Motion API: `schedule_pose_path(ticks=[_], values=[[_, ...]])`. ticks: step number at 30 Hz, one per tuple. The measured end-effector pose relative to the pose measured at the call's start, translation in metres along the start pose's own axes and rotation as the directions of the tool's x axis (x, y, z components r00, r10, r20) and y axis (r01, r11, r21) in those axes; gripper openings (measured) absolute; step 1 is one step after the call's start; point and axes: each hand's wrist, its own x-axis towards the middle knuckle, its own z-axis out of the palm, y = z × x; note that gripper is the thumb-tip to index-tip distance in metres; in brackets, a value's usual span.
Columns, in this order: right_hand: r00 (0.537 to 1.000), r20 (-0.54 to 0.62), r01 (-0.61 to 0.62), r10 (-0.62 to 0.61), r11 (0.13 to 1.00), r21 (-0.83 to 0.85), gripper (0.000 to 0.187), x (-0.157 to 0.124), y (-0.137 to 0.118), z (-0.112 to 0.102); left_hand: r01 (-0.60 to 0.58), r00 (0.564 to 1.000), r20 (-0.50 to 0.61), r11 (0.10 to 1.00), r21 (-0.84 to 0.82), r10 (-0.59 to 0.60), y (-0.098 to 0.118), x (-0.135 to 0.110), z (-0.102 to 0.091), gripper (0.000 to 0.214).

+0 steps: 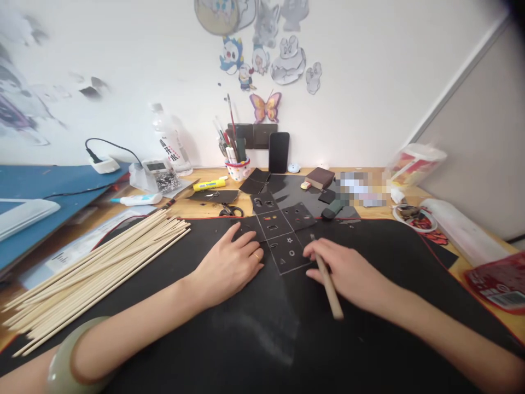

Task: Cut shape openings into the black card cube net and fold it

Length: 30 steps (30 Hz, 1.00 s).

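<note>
In front of me lies a sheet of black paper [279, 257], marked with pale lines into squares. Small shapes, among them a star and a ring, are drawn or cut in it. My left hand [232, 262] rests palm down at the sheet's left side, fingers spread, with a ring on one finger and nothing held. Between thumb and fingers, my right hand [338, 268] grips a slim wooden-handled tool [333, 298] at the sheet's right edge. The tool slants, with its thin tip pointing away from me; what kind of tip it is I cannot make out.
Thin wooden sticks [98, 268] lie in a bundle on the black mat [229, 339] at left. Behind the paper are scissors [231, 210], a yellow glue stick [209, 185], a pen cup [238, 168], a phone [279, 152] and a brown box [319, 178]. A bottle [170, 142] stands near the wall.
</note>
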Motion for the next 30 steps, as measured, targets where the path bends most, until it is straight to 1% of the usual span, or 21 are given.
schedule_pose_path(ticks=[1, 3, 6, 8, 10, 11, 12, 13, 14, 15, 16, 17, 18, 19, 20, 22, 24, 26, 27, 28, 30], values=[[1.000, 0.001, 0.023, -0.023, 1.000, 0.003, 0.018, -0.007, -0.010, 0.004, 0.050, 0.999, -0.001, 0.999, -0.006, -0.050, 0.000, -0.001, 0.001, 0.028], [0.993, 0.031, 0.116, -0.118, 0.992, 0.056, 0.021, -0.018, -0.030, 0.011, 0.134, 0.991, -0.005, 0.990, -0.040, -0.134, 0.000, 0.000, 0.003, 0.036], [0.946, 0.136, 0.258, -0.293, 0.939, 0.228, 0.023, -0.025, -0.055, 0.015, 0.204, 0.979, 0.004, 0.972, -0.113, -0.205, 0.000, 0.006, 0.009, 0.057], [0.906, 0.220, 0.273, -0.363, 0.894, 0.354, 0.024, -0.023, -0.064, 0.011, 0.203, 0.979, 0.030, 0.964, -0.171, -0.201, -0.001, 0.013, 0.014, 0.068], [0.876, 0.282, 0.216, -0.392, 0.840, 0.497, 0.023, -0.017, -0.064, 0.004, 0.181, 0.983, 0.059, 0.955, -0.236, -0.172, -0.002, 0.020, 0.020, 0.073], [0.878, 0.288, 0.164, -0.382, 0.806, 0.569, 0.023, -0.012, -0.060, -0.001, 0.164, 0.986, 0.072, 0.950, -0.267, -0.151, -0.003, 0.024, 0.023, 0.073], [0.893, 0.282, 0.106, -0.352, 0.772, 0.626, 0.024, -0.007, -0.054, -0.005, 0.144, 0.989, 0.083, 0.944, -0.296, -0.125, -0.005, 0.027, 0.025, 0.073], [0.927, 0.252, 0.043, -0.277, 0.747, 0.664, 0.028, -0.001, -0.046, -0.010, 0.120, 0.991, 0.094, 0.939, -0.323, -0.094, -0.006, 0.030, 0.027, 0.072], [0.966, 0.197, -0.010, -0.169, 0.733, 0.680, 0.032, 0.005, -0.037, -0.014, 0.091, 0.993, 0.106, 0.933, -0.348, -0.058, -0.009, 0.033, 0.028, 0.070], [0.991, 0.124, -0.043, -0.055, 0.741, 0.671, 0.035, 0.011, -0.028, -0.017, 0.062, 0.993, 0.118, 0.927, -0.370, -0.019, -0.011, 0.035, 0.028, 0.067], [0.997, 0.039, -0.074, 0.064, 0.753, 0.654, 0.036, 0.017, -0.020, -0.021, 0.033, 0.991, 0.130, 0.920, -0.391, 0.019, -0.015, 0.036, 0.027, 0.065], [0.988, -0.030, -0.095, 0.151, 0.755, 0.648, 0.035, 0.023, -0.012, -0.023, 0.008, 0.989, 0.139, 0.912, -0.410, 0.054, -0.018, 0.037, 0.026, 0.063], [0.976, -0.062, -0.120, 0.209, 0.752, 0.648, 0.034, 0.029, -0.006, -0.025, -0.013, 0.986, 0.147, 0.905, -0.426, 0.084, -0.022, 0.038, 0.024, 0.061], [0.968, -0.066, -0.142, 0.241, 0.749, 0.648, 0.031, 0.035, -0.002, -0.027, -0.033, 0.982, 0.151, 0.897, -0.441, 0.110, -0.025, 0.038, 0.022, 0.060], [0.968, -0.049, -0.157, 0.245, 0.750, 0.643, 0.029, 0.040, 0.002, -0.028, -0.049, 0.979, 0.154, 0.890, -0.453, 0.132, -0.028, 0.039, 0.020, 0.060], [0.979, -0.019, -0.152, 0.205, 0.783, 0.603, 0.027, 0.051, 0.008, -0.029, -0.072, 0.977, 0.147, 0.883, -0.463, 0.156, -0.031, 0.041, 0.017, 0.058], [0.985, -0.059, -0.107, 0.165, 0.833, 0.543, 0.025, 0.059, 0.014, -0.027, -0.074, 0.985, 0.111, 0.899, -0.432, 0.134, -0.028, 0.044, 0.017, 0.049], [0.977, -0.135, -0.075, 0.164, 0.862, 0.501, 0.024, 0.065, 0.023, -0.024, -0.071, 0.995, 0.041, 0.935, -0.347, 0.091, -0.022, 0.050, 0.019, 0.034], [0.972, -0.159, -0.075, 0.174, 0.867, 0.492, 0.025, 0.066, 0.028, -0.022, -0.085, 0.996, -0.006, 0.957, -0.278, 0.086, -0.019, 0.054, 0.021, 0.028], [0.968, -0.169, -0.079, 0.184, 0.867, 0.492, 0.026, 0.067, 0.033, -0.020, -0.112, 0.993, -0.050, 0.973, -0.200, 0.104, -0.016, 0.058, 0.023, 0.023], [0.968, -0.161, -0.086, 0.190, 0.861, 0.501, 0.027, 0.065, 0.041, -0.016, -0.194, 0.977, -0.102, 0.979, -0.060, 0.187, -0.012, 0.067, 0.027, 0.020]])
